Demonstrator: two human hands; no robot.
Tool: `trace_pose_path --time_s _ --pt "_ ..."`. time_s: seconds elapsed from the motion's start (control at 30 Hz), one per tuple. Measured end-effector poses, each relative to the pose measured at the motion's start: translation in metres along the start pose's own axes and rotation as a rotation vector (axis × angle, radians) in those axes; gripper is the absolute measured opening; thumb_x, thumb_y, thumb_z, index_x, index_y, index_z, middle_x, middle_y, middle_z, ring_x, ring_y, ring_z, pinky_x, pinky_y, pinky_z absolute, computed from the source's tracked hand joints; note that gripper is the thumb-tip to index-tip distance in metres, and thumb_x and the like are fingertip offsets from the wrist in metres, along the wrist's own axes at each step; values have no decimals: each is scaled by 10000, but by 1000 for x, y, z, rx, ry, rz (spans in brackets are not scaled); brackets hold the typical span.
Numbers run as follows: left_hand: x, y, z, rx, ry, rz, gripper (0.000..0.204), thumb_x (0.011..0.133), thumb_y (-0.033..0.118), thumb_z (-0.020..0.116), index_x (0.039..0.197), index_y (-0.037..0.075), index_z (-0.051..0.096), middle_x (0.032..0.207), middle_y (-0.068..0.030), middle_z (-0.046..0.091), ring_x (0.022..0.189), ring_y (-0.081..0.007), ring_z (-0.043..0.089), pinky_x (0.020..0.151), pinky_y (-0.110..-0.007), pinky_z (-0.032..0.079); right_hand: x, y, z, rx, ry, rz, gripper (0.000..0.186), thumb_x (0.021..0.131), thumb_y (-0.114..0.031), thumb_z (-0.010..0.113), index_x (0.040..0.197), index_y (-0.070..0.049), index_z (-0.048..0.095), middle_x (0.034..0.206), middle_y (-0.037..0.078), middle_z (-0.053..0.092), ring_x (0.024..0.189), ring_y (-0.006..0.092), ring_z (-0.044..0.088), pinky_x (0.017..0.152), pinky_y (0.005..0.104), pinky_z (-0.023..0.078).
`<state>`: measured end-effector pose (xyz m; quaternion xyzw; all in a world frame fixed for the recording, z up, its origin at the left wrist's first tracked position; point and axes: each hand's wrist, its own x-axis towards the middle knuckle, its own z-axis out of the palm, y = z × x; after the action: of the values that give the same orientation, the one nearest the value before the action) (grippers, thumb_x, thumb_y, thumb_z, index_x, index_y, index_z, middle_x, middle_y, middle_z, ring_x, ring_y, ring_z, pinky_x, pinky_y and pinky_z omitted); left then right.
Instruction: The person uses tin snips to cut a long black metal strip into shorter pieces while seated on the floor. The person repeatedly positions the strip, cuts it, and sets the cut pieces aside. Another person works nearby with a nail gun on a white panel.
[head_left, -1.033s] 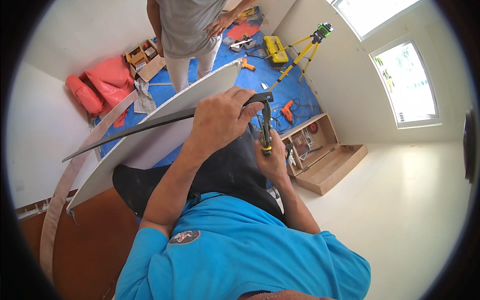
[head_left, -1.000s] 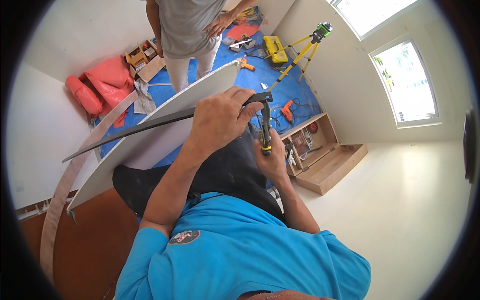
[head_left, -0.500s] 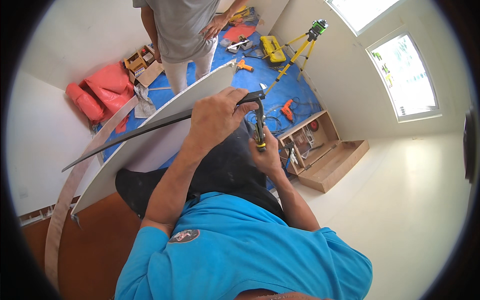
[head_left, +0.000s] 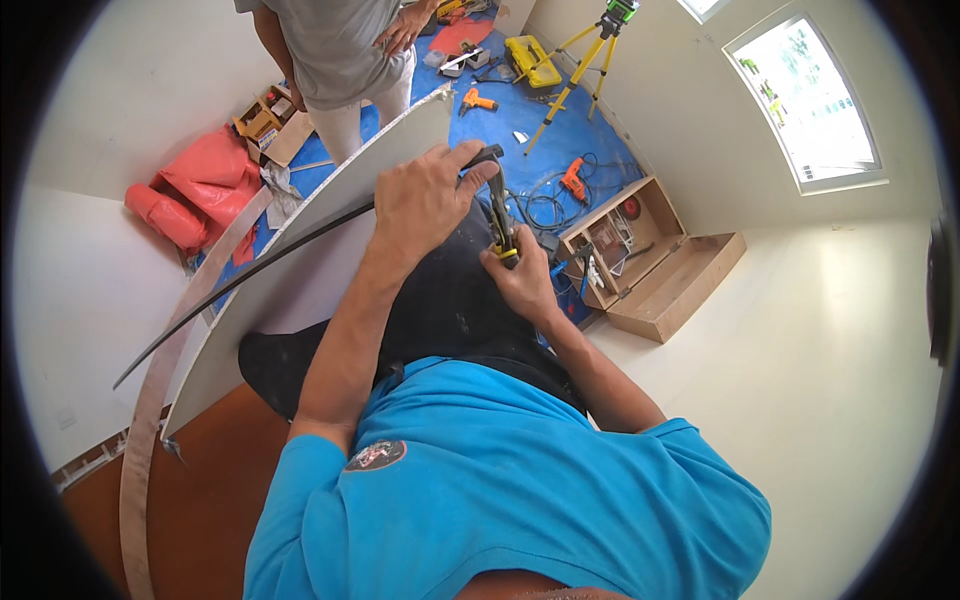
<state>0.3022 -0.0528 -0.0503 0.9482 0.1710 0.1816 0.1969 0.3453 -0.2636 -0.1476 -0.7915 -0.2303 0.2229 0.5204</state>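
Note:
My left hand (head_left: 420, 205) is closed near the far end of a long, thin dark strip (head_left: 300, 243), thumb against its side. The strip slopes down to the left and its near end hangs free. My right hand (head_left: 525, 275) grips the yellow-and-black handles of a pliers-like tool (head_left: 501, 215). That tool points away from me, its head up against the strip's far end beside my left thumb. Whether its jaws have closed on the strip, I cannot tell. Behind the strip a large white board (head_left: 290, 290) with a curved edge stands tilted.
Ahead stands a person in a grey shirt (head_left: 330, 50). A yellow tripod (head_left: 570, 90) carries a green device. An orange power tool (head_left: 573, 180) and cables lie on blue sheeting. An opened wooden box (head_left: 665, 300) is at the right, red sheeting (head_left: 205, 190) at the left.
My view has shifted slightly, so the room sits higher and further left. Both hands keep their grips, with little visible change between the tool and the strip.

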Motion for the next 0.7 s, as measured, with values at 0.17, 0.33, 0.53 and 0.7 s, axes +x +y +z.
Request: trace_pose_path --time_s 0.17,0.33,0.53,0.7 --pt "-8 6 -3 -41 6 1 430 1093 578 691 1307 230 828 953 -84 780 877 -364 793 737 -517 594 -17 -7 -2 22 -4 -24 487 992 -227 875 1329 47 656 1029 142 773 969 217 733 922 407 591" --pt "-7 3 0 -22 4 16 429 1096 577 688 1299 229 836 960 -89 784 876 -366 791 743 -514 596 -30 -6 -7 144 -62 -34 556 1048 -263 836 1467 43 638 1246 151 768 1191 208 705 1078 374 545" --pt "-7 -2 1 -38 27 3 444 1094 577 687 1311 217 830 989 -98 792 919 -381 802 754 -517 607 -26 -4 -5 -72 -7 -60 526 1077 -266 806 1471 50 659 1299 240 771 1198 358 743 1051 432 573" --pt "-6 -8 -8 -23 -32 0 448 1081 564 704 1338 214 816 1044 -100 811 919 -382 807 739 -505 615 -9 -2 0 -168 -14 -56 338 1067 -234 801 1248 30 693 1100 264 737 1041 466 729 917 505 567"
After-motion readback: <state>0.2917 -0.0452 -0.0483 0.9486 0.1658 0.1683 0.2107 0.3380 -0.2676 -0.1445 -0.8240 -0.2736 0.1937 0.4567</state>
